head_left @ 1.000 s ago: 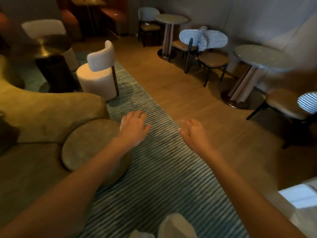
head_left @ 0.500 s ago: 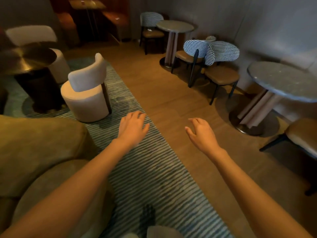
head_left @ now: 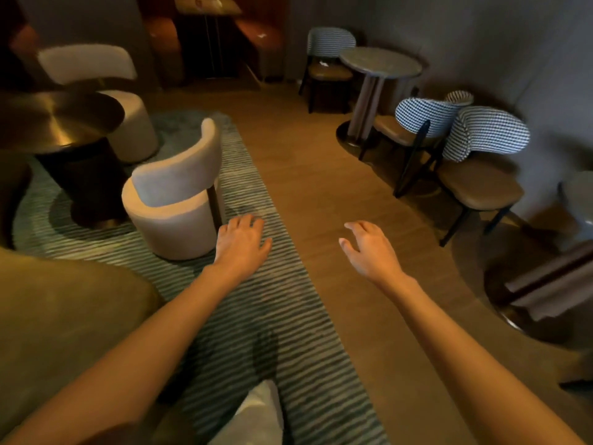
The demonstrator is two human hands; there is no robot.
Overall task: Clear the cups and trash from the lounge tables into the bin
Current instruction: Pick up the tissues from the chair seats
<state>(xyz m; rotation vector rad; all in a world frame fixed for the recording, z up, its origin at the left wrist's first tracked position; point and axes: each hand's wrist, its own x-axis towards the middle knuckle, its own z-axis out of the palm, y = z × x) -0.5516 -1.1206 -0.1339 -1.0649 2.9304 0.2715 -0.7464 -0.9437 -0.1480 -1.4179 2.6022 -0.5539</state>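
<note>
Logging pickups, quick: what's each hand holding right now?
Left hand: open, holding nothing.
Right hand: open, fingers relaxed, holding nothing.

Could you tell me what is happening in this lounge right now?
A person is in the lounge with both arms out ahead. The left hand and right hand are open and hold nothing. No cup, trash or bin is clearly visible; the round table ahead looks bare.

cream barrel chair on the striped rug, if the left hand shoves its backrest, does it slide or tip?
The cream barrel chair probably slides rather than tips: its base is a wide, low drum sitting flat. The striped rug under it likely adds drag. It looks thickly upholstered, so probably heavy for its size. A push high on the curved backrest, which stands on a thin post, might rock it.
</note>
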